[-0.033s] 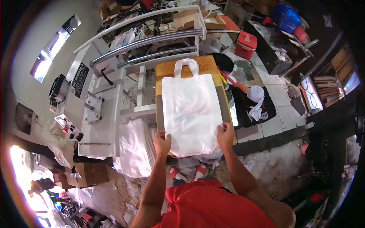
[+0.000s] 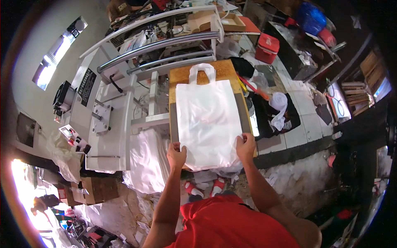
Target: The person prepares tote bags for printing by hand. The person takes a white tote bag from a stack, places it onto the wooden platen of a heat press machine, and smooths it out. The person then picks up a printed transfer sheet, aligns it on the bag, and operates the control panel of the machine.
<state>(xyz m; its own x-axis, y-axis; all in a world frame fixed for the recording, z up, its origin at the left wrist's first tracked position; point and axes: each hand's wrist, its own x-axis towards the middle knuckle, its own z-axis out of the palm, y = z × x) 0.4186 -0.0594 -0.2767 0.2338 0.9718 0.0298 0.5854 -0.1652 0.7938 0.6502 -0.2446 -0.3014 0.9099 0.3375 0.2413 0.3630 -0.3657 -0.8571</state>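
Note:
A white tote bag (image 2: 209,124) lies flat, its looped handle pointing away from me. Under it is a board (image 2: 178,96) with a brown far end and a grey pad along its sides. My left hand (image 2: 177,156) pinches the bag's left edge near the bottom corner. At the opposite edge, a little higher, my right hand (image 2: 245,146) grips the fabric between thumb and curled fingers. A stack of white bags (image 2: 147,161) lies left of the board, close to my left hand.
A large grey press machine (image 2: 109,136) with chrome bars (image 2: 161,51) stands left and beyond the board. To the right, a white cloth roll (image 2: 279,102) rests on black fabric (image 2: 291,122). Farther back are a red cooler box (image 2: 267,48) and an open cardboard box (image 2: 233,22).

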